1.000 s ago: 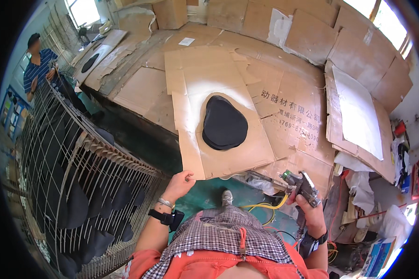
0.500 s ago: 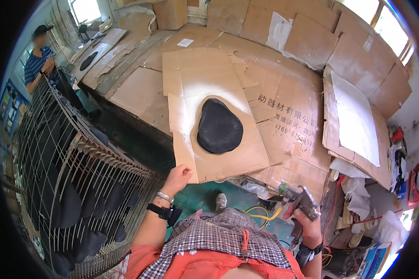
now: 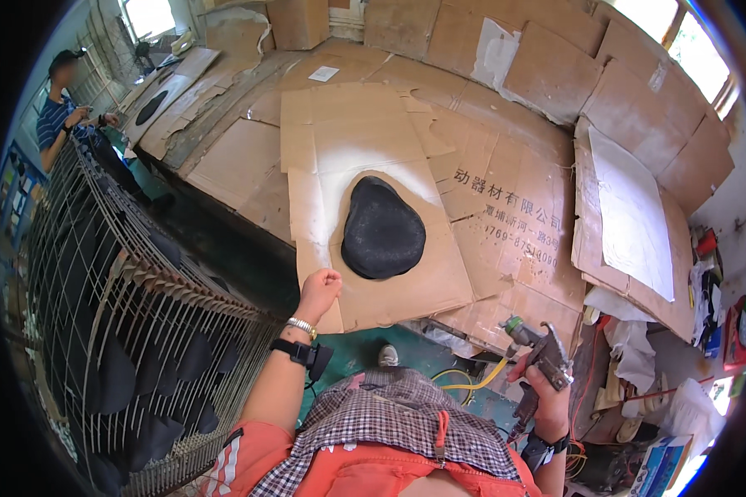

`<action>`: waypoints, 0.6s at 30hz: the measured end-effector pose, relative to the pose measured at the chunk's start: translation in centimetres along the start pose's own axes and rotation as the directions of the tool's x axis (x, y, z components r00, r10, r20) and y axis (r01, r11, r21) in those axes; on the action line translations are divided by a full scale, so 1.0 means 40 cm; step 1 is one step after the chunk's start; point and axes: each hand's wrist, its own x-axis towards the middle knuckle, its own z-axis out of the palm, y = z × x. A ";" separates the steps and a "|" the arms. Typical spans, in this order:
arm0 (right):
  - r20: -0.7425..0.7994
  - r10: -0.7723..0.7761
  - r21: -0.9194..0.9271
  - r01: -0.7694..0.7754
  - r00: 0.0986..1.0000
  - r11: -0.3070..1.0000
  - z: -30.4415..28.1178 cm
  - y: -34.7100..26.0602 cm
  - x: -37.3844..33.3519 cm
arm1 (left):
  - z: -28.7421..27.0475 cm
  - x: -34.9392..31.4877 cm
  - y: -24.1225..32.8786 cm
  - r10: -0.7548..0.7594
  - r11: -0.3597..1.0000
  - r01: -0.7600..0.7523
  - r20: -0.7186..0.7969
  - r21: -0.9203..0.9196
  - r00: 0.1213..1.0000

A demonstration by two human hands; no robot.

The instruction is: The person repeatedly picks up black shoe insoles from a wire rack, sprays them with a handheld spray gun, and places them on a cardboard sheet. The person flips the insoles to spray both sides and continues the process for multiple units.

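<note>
A black, rounded, pear-shaped pad point(image 3: 383, 230) lies on a loose sheet of cardboard point(image 3: 340, 124), which has white spray marks around the pad. Over the near left edge of that sheet is my left hand point(image 3: 319, 294), its fingers curled closed; whatever they may hold is hidden. On the right, my right hand point(image 3: 549, 399) grips a metal spray gun point(image 3: 547, 358) with a green fitting, apart from the pad. A yellow hose point(image 3: 481, 383) runs close to the gun.
A wire rack point(image 3: 174, 331) with several black pads stands at left. Beyond it a person point(image 3: 62, 116) stands near another black pad point(image 3: 151, 108). Cardboard point(image 3: 506, 224) covers the bench and its back wall. At right, a white-faced panel point(image 3: 634, 215) leans beside plastic bags point(image 3: 692, 418).
My left hand has moved slightly up along the sheet's left edge, still closed. The spray gun has shifted slightly in my right hand's grip. The distant person's hands have moved apart.
</note>
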 end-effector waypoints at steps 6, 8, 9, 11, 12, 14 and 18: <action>0.109 0.056 -0.057 -0.050 0.992 0.997 -0.032 -0.018 0.001 | 0.075 0.170 -0.095 -0.074 0.987 0.096 -0.165 0.128 0.983; 0.066 0.033 -0.040 -0.030 0.997 0.999 -0.029 -0.015 0.025 | 0.095 0.199 -0.092 -0.043 0.956 0.106 -0.227 0.274 0.973; 0.017 0.021 -0.044 -0.021 1.000 0.999 -0.032 0.002 0.042 | 0.119 0.199 -0.059 -0.032 0.936 0.117 -0.249 0.334 0.968; -0.040 0.048 0.019 -0.047 0.998 0.999 -0.018 -0.005 0.066 | 0.150 0.208 -0.036 -0.020 0.895 0.157 -0.314 0.418 0.949; 0.007 0.029 0.023 -0.029 1.000 0.999 -0.017 -0.004 0.072 | 0.163 0.217 -0.033 -0.018 0.877 0.181 -0.346 0.446 0.938; 0.105 -0.009 0.034 0.006 0.994 0.999 -0.023 0.004 0.080 | 0.182 0.231 -0.028 -0.027 0.850 0.227 -0.391 0.476 0.920; 0.030 0.010 0.008 -0.010 1.000 1.000 -0.059 -0.002 0.072 | 0.190 0.235 -0.024 -0.089 0.827 0.290 -0.397 0.482 0.914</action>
